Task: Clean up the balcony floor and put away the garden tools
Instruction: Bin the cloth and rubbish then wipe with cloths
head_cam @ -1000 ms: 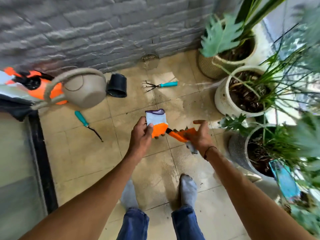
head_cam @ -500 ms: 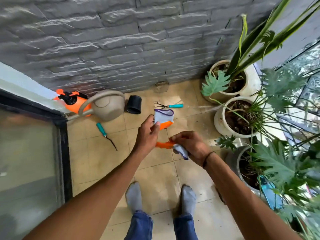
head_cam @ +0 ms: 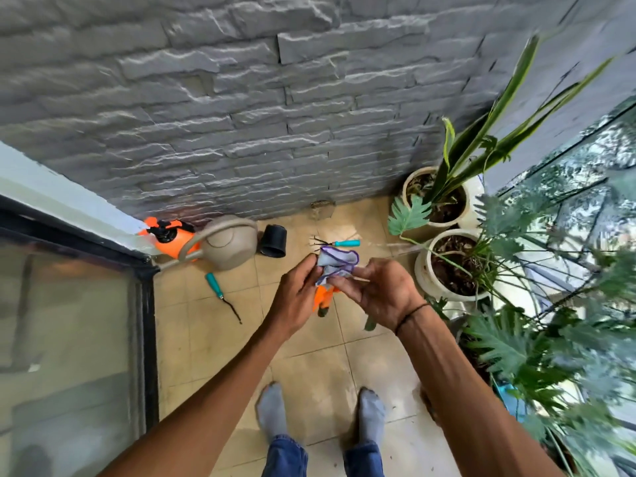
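Garden tools lie along the wall's foot, and from the left: glass door frame edging the floor, orange sprayer in the corner, beige watering can touching it, teal-handled weeder on open tile just below. Black pot next, then the teal hand rake. Mid-air, left hand and right hand both pinch the bunched gloves. Bare floor tiles run under the arms; white planters crowd the right edge.
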